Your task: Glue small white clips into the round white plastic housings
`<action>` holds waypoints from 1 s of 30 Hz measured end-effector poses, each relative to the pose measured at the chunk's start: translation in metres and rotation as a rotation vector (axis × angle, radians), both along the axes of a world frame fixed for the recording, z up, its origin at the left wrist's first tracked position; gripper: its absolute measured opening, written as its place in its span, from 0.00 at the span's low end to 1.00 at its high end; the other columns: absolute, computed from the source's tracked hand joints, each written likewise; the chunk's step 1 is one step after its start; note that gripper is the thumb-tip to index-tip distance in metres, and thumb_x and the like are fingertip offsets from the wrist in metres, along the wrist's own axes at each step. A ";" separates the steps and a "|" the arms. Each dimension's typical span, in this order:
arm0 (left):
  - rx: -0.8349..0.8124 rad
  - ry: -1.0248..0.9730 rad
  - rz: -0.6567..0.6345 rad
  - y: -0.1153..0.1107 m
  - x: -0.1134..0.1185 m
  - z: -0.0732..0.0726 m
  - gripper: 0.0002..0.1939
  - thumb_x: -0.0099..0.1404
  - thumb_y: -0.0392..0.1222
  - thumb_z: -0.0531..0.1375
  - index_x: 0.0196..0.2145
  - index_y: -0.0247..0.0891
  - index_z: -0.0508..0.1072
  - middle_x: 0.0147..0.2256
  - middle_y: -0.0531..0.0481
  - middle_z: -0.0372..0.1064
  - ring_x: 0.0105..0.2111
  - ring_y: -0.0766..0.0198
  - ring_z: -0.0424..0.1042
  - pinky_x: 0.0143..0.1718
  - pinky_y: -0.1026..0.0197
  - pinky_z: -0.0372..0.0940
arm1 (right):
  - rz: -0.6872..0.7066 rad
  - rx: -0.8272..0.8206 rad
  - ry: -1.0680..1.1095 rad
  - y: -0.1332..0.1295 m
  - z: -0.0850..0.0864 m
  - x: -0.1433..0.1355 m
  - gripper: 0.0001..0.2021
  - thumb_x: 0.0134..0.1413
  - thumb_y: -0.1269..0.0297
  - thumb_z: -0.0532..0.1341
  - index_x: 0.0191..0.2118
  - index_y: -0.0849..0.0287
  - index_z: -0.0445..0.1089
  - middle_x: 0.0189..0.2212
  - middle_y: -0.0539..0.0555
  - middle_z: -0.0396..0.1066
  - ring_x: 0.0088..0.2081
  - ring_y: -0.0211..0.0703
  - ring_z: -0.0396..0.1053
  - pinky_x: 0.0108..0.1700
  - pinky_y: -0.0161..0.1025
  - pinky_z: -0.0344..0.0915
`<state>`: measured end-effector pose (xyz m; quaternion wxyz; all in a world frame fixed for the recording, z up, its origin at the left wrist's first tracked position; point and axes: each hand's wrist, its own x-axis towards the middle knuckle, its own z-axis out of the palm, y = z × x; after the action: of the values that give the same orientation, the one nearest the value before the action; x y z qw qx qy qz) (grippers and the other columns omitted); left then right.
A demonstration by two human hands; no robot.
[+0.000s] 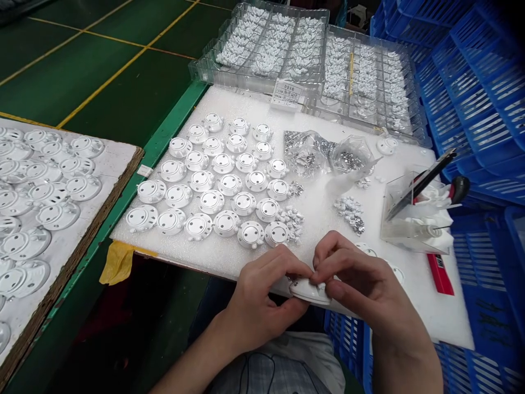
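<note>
While the left hand [262,298] pinches a white disc [308,293] at the near edge of the table [443,323], the right hand [363,282] closes its fingers [330,265] around a small knob [321,287] at its side. Beyond lie rows of discs [212,202], white parts [348,208] and clear trays [250,82].

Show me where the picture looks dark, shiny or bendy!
Head view: black top right corner, and deep shadow below the green rail; head view: gleams on the clear tray; head view: blue crates look stretched; head view: fingers partly hide the white part.
</note>
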<state>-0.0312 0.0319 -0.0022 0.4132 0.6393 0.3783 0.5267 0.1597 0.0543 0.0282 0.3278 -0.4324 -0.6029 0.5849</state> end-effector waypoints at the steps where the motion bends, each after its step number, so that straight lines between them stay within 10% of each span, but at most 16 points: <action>1: 0.000 -0.002 0.002 0.000 0.000 0.000 0.07 0.64 0.31 0.65 0.38 0.41 0.75 0.30 0.53 0.73 0.30 0.64 0.72 0.32 0.64 0.67 | -0.009 -0.007 0.008 0.000 -0.001 0.000 0.12 0.60 0.51 0.68 0.33 0.54 0.79 0.35 0.53 0.65 0.34 0.39 0.67 0.33 0.35 0.68; 15: 0.015 0.018 -0.069 -0.005 0.003 0.001 0.15 0.68 0.28 0.58 0.47 0.44 0.73 0.34 0.51 0.72 0.32 0.62 0.73 0.32 0.63 0.67 | -0.065 -0.056 0.117 -0.004 -0.006 -0.010 0.15 0.59 0.49 0.68 0.38 0.55 0.68 0.33 0.51 0.65 0.30 0.37 0.63 0.29 0.34 0.65; 30: -0.040 0.028 -0.101 -0.010 0.002 0.006 0.12 0.72 0.38 0.63 0.52 0.43 0.71 0.41 0.48 0.74 0.38 0.63 0.75 0.38 0.65 0.71 | -0.287 0.540 -0.187 -0.037 -0.010 0.000 0.15 0.60 0.78 0.64 0.47 0.50 0.72 0.38 0.53 0.74 0.41 0.43 0.74 0.34 0.36 0.73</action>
<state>-0.0294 0.0222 0.0042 0.4466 0.6566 0.3617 0.4884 0.1593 0.0176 0.0185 0.4531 -0.4621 -0.6969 0.3092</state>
